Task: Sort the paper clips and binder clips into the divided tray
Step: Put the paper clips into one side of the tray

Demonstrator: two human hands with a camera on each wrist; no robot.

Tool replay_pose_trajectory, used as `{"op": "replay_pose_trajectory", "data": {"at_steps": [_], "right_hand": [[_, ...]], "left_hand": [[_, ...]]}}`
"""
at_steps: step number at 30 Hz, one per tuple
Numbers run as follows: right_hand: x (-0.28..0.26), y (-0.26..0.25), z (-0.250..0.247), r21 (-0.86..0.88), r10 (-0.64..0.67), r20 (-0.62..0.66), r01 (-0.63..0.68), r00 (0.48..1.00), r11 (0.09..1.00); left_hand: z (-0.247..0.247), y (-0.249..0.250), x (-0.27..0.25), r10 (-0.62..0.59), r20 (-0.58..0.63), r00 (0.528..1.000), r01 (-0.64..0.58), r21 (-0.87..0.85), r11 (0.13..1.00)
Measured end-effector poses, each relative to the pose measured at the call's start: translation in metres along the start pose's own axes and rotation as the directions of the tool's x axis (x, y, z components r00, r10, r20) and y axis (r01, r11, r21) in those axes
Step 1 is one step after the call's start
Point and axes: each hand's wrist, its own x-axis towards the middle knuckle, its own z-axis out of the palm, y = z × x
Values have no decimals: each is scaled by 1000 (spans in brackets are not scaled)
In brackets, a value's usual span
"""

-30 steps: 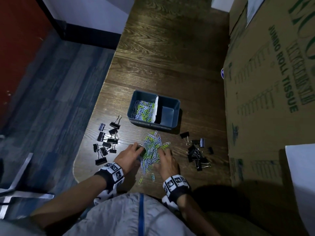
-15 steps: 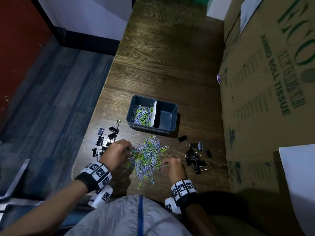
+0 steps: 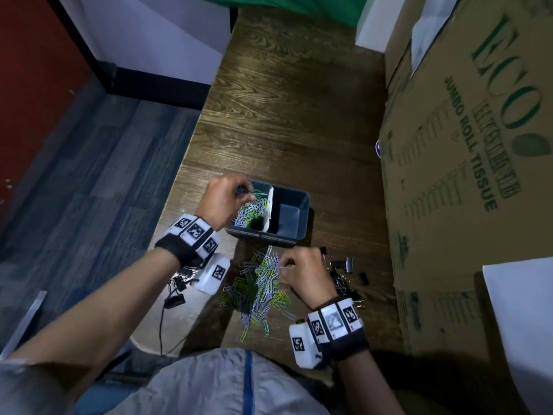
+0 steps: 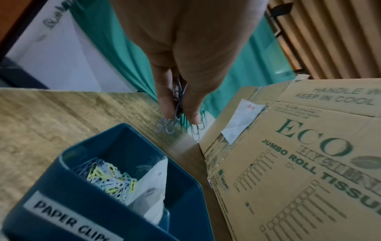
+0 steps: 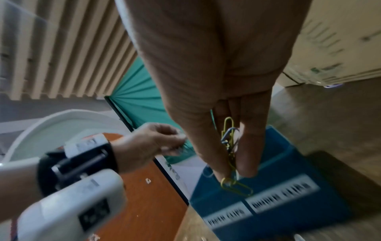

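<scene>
The right hand (image 3: 302,272) hides part of the binder clips (image 3: 348,265) while pinching paper clips (image 5: 231,156). The left hand (image 3: 223,199), pinching a bunch, has risen from the pile (image 3: 260,283) to the tray (image 3: 294,205).

"PAPER CLIPS" on tray (image 4: 62,210); "JUMBO ROLL TISSUE" box (image 3: 466,163)

Left hand (image 3: 223,202) and right hand (image 3: 306,272) both pinched

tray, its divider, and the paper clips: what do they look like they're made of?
Tray: likely moulded plastic, matte dark blue, with rounded corners.
Divider: looks like thin white card or paper, printed, slightly bent.
Paper clips: bent wire, apparently colour-coated in yellow, white and blue.
</scene>
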Motion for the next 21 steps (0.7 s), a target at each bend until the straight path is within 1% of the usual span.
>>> {"op": "replay_pose_trajectory", "data": {"at_steps": [1,3,4,7,9,11,12,13,14,15,16,17,18,19,21], "right_hand": [[4,-10,-9,3,-30,-20,30,999,1000],[17,-28,-25,7,-75,-62,76,995,997],[26,-34,-30,12,-96,-87,97,992,995],[55,-49,-42,23,-116,-147,120,982,992],[76,-58,-45,38,-136,-193,146,972,989],[92,-66,-43,31,-165,-214,175,963,984],[98,-68,-41,12,-184,-215,191,959,981],[103,-68,-37,-19,-204,-213,204,956,979],[106,-65,-33,-59,-220,-205,212,954,976],[107,-61,-28,-87,-230,-202,216,952,973],[105,-56,-23,-94,-233,-197,218,952,971],[101,-49,-15,-86,-231,-187,219,955,972],[96,-41,-6,-83,-227,-160,216,961,973],[90,-32,5,-94,-214,-105,205,971,974],[76,-14,31,-161,-157,73,166,985,973]], "left_hand": [[4,-3,3,-17,34,999,18,-10,1000],[10,-10,1,-43,97,994,41,22,999],[12,-14,-5,-50,99,994,46,48,998],[22,-26,-35,-34,25,999,32,62,998],[31,-34,-62,-33,28,999,31,76,997],[41,-44,-88,-60,98,993,53,76,996],[45,-49,-99,-77,154,985,65,83,994],[49,-53,-109,-97,225,970,75,105,992],[52,-57,-117,-127,310,942,85,146,986],[56,-62,-124,-169,400,901,95,197,976],[59,-67,-130,-224,480,848,112,250,962],[63,-72,-135,-276,536,798,129,295,947],[66,-76,-140,-309,564,766,138,326,935],[70,-80,-144,-316,572,757,129,343,930],[79,-82,-150,-300,568,767,89,369,925]]}}
